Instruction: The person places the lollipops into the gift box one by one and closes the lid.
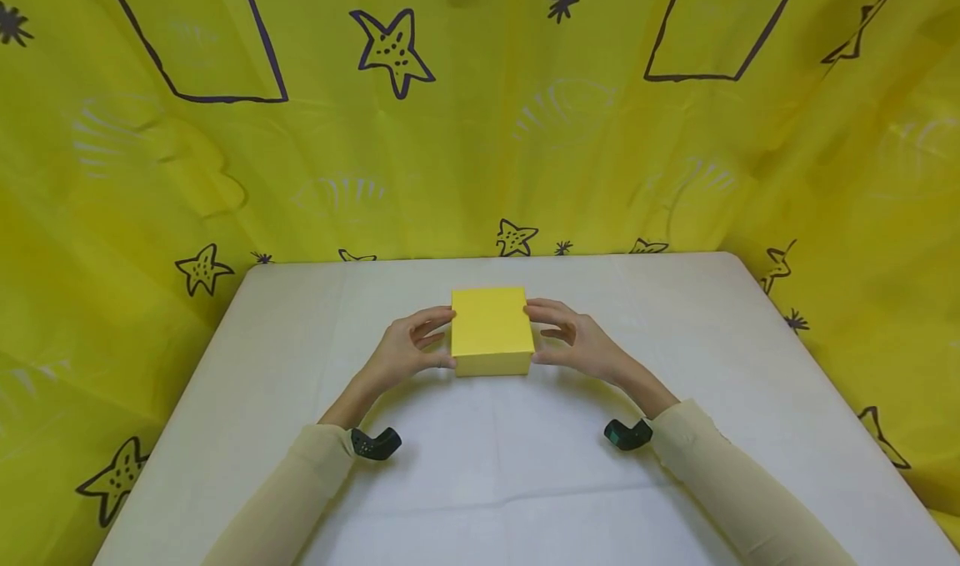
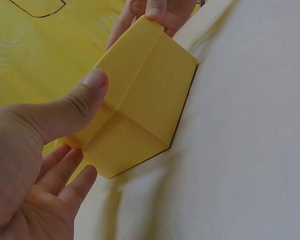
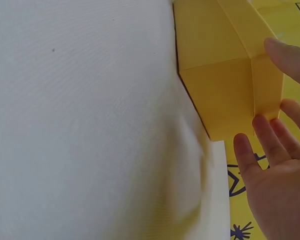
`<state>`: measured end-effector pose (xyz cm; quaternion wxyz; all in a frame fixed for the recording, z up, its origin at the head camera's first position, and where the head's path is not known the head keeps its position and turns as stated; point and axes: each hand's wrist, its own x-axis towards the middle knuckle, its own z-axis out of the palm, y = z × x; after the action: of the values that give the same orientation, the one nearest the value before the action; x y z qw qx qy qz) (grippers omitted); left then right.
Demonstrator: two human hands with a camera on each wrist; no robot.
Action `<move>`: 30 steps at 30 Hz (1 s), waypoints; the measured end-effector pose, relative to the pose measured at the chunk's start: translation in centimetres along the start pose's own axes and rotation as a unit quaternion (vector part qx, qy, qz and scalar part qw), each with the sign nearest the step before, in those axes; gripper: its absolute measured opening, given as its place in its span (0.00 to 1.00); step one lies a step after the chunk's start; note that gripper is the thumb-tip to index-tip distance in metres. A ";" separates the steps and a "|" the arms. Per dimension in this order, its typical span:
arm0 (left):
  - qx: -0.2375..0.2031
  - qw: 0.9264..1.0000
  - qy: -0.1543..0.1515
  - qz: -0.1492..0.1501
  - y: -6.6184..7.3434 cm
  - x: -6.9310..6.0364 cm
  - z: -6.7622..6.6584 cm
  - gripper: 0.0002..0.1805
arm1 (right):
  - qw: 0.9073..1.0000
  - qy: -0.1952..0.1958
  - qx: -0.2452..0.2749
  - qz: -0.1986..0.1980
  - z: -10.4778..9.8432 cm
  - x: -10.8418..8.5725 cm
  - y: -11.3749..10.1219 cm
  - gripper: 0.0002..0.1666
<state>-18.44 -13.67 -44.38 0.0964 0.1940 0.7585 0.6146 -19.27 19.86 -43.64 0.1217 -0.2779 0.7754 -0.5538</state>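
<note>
A yellow lidded box [image 1: 491, 323] sits at the middle of the white table, its lid facing up. From the left, my left hand [image 1: 401, 351] grips the box's side, thumb near the front corner and fingers farther back. My right hand [image 1: 585, 348] mirrors it on the opposite side. In the left wrist view, the left thumb [image 2: 92, 82] presses on the lid band [image 2: 135, 65], above a seam that runs round the box. The right wrist view has the right thumb and fingertips on the lid's edge [image 3: 266, 82]. The box's underside is hidden.
White cloth covers the table [image 1: 495, 474], with a crease across its near part. A yellow curtain [image 1: 465, 149] printed with starfish and shells encloses the back and both sides. A dark wrist device [image 1: 377, 443] is on the left wrist, another device [image 1: 628, 434] on the right.
</note>
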 end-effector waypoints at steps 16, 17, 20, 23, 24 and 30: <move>0.003 1.000 0.000 -0.003 -0.5 -0.2 0.3 0.43 | 0.999 0.011 0.017 0.028 0.6 -0.5 0.9 0.44; 0.002 1.000 0.000 -0.003 -0.5 -0.2 0.3 0.42 | 0.999 0.011 0.018 0.028 0.6 -0.5 0.9 0.44; -0.001 1.000 -0.001 -0.002 -0.6 -0.2 0.3 0.41 | 0.999 0.012 0.018 0.027 0.6 -0.5 0.9 0.44; -0.002 1.000 -0.002 -0.003 -0.6 -0.2 0.3 0.41 | 0.999 0.013 0.018 0.026 0.6 -0.4 0.9 0.44; -0.002 1.000 -0.002 -0.004 -0.6 -0.2 0.3 0.41 | 0.999 0.013 0.018 0.027 0.6 -0.5 0.9 0.44; 0.003 1.000 -0.002 -0.011 -0.7 -0.2 0.3 0.42 | 0.999 0.008 0.013 0.031 0.7 -0.5 0.8 0.44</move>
<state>-18.25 -13.65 -45.11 0.1039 0.1872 0.7624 0.6107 -18.75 19.81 -44.69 0.1365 -0.2477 0.7773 -0.5620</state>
